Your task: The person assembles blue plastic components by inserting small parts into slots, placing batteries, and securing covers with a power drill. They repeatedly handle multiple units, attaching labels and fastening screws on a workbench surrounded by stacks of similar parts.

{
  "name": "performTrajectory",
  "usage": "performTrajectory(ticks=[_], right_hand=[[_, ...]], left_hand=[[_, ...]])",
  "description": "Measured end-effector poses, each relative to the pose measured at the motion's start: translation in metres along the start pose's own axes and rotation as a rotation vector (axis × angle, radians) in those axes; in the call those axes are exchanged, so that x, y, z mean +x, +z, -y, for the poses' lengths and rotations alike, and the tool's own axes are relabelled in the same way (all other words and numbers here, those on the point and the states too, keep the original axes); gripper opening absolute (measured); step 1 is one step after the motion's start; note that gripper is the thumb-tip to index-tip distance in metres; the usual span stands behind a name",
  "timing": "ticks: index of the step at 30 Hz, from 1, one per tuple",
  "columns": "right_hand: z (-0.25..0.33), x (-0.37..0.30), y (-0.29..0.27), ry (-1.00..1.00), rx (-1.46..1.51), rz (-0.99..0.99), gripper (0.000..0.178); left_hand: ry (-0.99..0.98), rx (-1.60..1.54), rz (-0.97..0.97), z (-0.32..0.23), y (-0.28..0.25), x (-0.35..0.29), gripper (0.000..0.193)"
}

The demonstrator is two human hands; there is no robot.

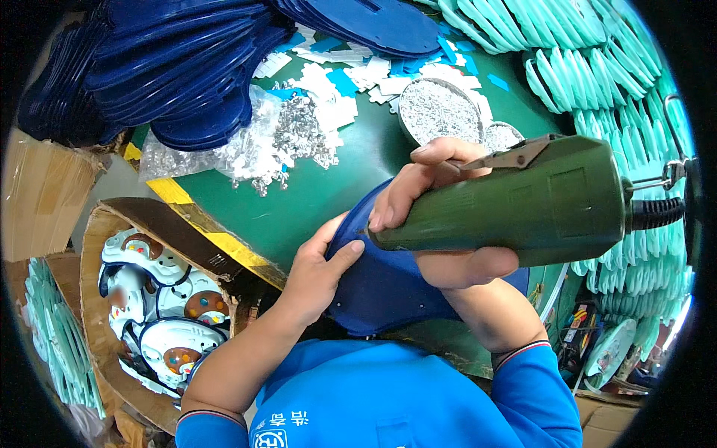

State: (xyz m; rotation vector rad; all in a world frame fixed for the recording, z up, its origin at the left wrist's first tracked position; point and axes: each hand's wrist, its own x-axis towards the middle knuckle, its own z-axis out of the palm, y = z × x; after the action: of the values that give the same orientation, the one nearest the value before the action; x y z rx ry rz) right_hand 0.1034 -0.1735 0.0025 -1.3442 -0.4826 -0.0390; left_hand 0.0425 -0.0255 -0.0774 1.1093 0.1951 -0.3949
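A dark blue moulded plastic panel lies in front of me at the near edge of the table. My left hand grips its left rim, thumb on top and the other fingers mostly out of sight. My right hand is wrapped round a thick green electric screwdriver, held nearly level above the panel. Its narrow end points left, toward my left thumb, while a black coiled hose and metal hook join its right end. The screwdriver's tip is hidden by its body and my fingers.
Dark blue panels are stacked at the far left, mint-green panels along the right. Small metal clips, white and blue strips and a round bowl of screws sit on the green table. A cardboard box holds white-and-brown plastic pieces.
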Motion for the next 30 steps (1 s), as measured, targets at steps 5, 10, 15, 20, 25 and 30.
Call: performTrajectory(ticks=[5,10,15,20,25,30], right_hand=[[-0.004,-0.001,-0.003,0.032,0.066,0.020,0.108],[-0.024,0.004,-0.016,-0.005,0.182,0.215,0.097],[-0.024,0.008,-0.007,0.017,0.208,0.210,0.101],[-0.005,0.020,-0.024,-0.096,-0.003,-0.162,0.112],[-0.001,0.043,-0.064,-0.272,-0.041,-0.391,0.103],[-0.012,0.037,-0.070,-0.135,-0.054,-0.282,0.102]], left_hand=[[0.045,0.032,-0.029,0.005,0.000,-0.001,0.048],[0.058,0.064,-0.020,0.001,-0.001,0.000,0.049],[-0.042,0.063,-0.069,-0.002,0.002,0.002,0.046],[-0.051,0.058,-0.017,-0.015,0.001,0.009,0.035],[-0.026,0.287,-0.056,-0.022,-0.004,0.017,0.026],[-0.007,0.468,-0.075,-0.021,-0.009,0.011,0.037]])
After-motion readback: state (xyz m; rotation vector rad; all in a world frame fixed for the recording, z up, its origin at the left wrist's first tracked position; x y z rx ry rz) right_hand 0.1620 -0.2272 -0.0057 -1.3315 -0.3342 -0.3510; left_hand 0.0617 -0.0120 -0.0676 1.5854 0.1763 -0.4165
